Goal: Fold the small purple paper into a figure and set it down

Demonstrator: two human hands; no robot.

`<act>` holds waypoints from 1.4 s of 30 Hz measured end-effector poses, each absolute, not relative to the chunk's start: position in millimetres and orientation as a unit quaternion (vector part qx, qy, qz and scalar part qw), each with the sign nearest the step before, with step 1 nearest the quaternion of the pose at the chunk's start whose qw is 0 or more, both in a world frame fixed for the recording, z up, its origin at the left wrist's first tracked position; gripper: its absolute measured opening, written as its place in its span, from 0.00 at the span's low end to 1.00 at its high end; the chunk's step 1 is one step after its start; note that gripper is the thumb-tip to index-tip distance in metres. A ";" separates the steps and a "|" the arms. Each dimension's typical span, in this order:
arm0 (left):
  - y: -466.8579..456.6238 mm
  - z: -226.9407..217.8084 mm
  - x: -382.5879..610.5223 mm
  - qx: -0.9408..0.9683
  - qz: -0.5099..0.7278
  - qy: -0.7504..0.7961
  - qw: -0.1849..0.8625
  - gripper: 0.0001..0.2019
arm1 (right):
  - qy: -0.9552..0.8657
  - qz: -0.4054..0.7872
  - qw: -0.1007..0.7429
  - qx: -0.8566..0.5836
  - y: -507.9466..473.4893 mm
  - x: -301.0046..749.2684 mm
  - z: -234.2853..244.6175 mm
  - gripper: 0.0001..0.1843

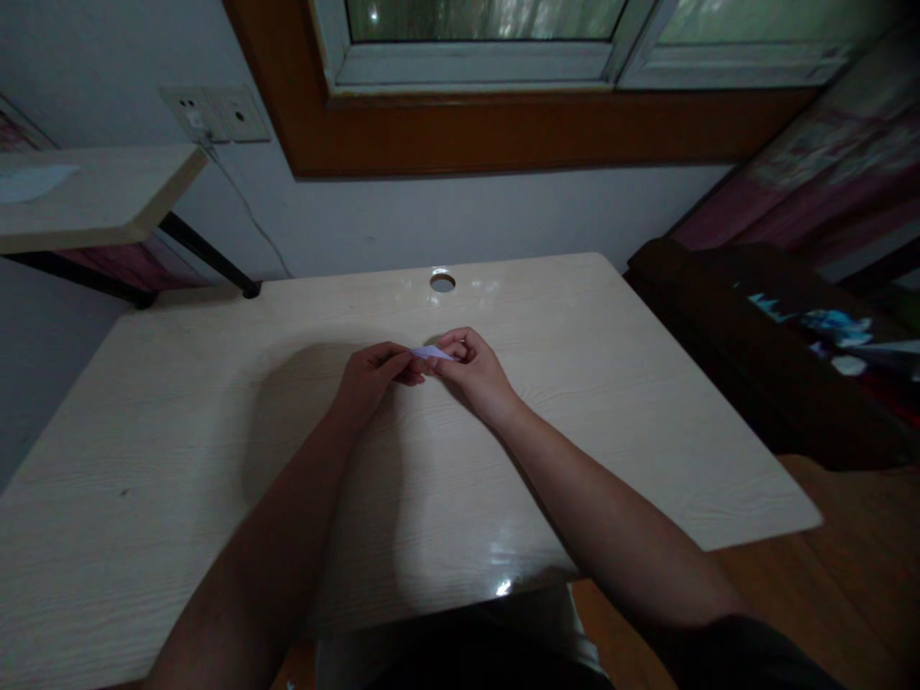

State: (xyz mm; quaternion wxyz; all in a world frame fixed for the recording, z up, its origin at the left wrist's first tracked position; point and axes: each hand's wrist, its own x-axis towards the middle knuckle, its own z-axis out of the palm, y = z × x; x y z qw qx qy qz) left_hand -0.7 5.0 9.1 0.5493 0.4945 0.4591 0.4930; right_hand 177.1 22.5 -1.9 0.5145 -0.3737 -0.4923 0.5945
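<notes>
Pale paper piece (433, 353) — partly covered (its full shape unclear) | left hand (370, 379) and right hand (480, 376) pinch it between them, above the wood-grain desk (575, 335) | window (474, 65) beyond — top cut off

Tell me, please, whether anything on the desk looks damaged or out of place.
Only a small dark mark toward the left stands out against the pale desk; stain or grain, I cannot tell. The round hole near the back looks deliberate.
</notes>
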 end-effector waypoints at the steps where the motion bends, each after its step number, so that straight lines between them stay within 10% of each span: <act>1: 5.3 8.2 -0.9 0.494 0.494 0.457 0.551 0.12 | -0.489 0.599 0.514 -0.371 22.6 177.3 -1.4 0.19; 42: 5.3 12.5 0.6 0.503 0.476 0.496 0.524 0.18 | -0.536 0.544 0.535 -0.361 22.3 179.2 -3.4 0.21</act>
